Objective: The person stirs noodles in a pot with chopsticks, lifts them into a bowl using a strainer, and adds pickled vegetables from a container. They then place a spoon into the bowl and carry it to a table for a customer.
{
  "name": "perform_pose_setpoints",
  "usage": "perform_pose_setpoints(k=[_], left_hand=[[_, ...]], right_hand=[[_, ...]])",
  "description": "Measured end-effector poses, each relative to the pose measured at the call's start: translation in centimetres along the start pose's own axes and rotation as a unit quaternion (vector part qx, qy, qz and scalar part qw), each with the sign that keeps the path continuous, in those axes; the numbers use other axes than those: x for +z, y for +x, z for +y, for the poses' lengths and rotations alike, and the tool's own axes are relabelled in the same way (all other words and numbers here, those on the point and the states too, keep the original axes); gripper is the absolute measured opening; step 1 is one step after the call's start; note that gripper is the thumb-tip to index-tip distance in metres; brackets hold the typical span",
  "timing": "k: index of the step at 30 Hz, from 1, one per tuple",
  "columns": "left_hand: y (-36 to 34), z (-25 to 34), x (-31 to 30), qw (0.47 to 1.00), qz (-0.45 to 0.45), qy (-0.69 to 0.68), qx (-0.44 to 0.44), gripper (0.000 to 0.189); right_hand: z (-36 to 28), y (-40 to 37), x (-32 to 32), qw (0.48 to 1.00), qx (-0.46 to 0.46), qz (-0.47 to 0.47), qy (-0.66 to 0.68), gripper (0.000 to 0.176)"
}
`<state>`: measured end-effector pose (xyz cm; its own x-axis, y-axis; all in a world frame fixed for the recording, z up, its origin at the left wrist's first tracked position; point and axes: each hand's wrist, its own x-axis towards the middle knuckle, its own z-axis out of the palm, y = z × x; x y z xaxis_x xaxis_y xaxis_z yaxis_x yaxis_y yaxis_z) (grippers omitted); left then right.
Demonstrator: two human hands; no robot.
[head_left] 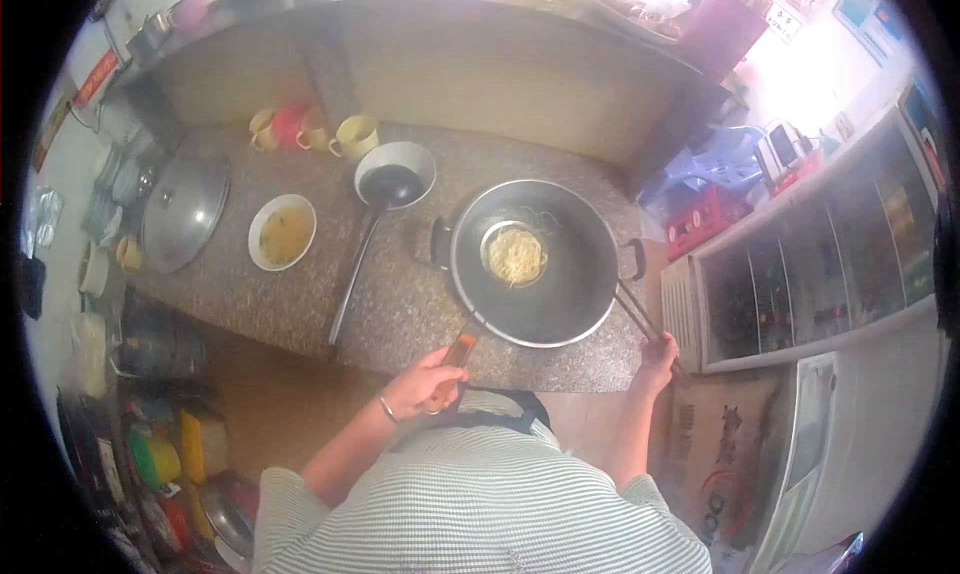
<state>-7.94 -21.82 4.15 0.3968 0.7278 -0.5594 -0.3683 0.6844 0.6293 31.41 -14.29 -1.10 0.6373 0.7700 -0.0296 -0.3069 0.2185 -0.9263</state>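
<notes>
Near the pot's front edge, my left hand is closed around a short wooden handle; what it joins to is hard to make out. A wide pot with two side handles stands on the counter, holding cloudy liquid. Inside it, a clump of pale noodles sits in a round strainer left of the pot's middle. To the right of the pot, my right hand grips a pair of long chopsticks, their far ends at the pot's right rim.
Left of the pot lies a ladle with its head in a white bowl. Another bowl holds yellowish soup. A metal lid leans farther left, and cups line the back. A glass-fronted cabinet stands at right.
</notes>
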Motion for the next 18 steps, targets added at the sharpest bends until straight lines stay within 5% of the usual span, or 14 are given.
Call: perform_pose_setpoints(k=[4,7,10,13,18], left_hand=[[-1.8,1.9,0.0,0.999,-0.033,0.006,-0.007,0.039],[-3.9,3.8,-0.8,0.998,-0.032,0.021,-0.044,0.044],[-6.2,6.1,-2.7,0.991,-0.102,0.067,-0.059,0.048],[-8.3,8.3,-2.6,0.986,-0.121,0.072,-0.094,0.050],[-8.8,9.4,-2.2,0.979,-0.132,0.092,-0.125,0.051]], right_hand=[[1.5,2.3,-1.9,0.999,0.003,0.028,0.034,0.030],[3.7,3.8,-2.7,0.994,0.084,0.020,-0.061,0.030],[6.6,5.2,-3.5,0.984,0.086,-0.087,-0.128,0.029],[7.3,6.6,-1.5,0.974,0.211,-0.079,-0.007,0.026],[7.7,10.2,0.5,0.965,0.220,-0.109,0.096,0.026]])
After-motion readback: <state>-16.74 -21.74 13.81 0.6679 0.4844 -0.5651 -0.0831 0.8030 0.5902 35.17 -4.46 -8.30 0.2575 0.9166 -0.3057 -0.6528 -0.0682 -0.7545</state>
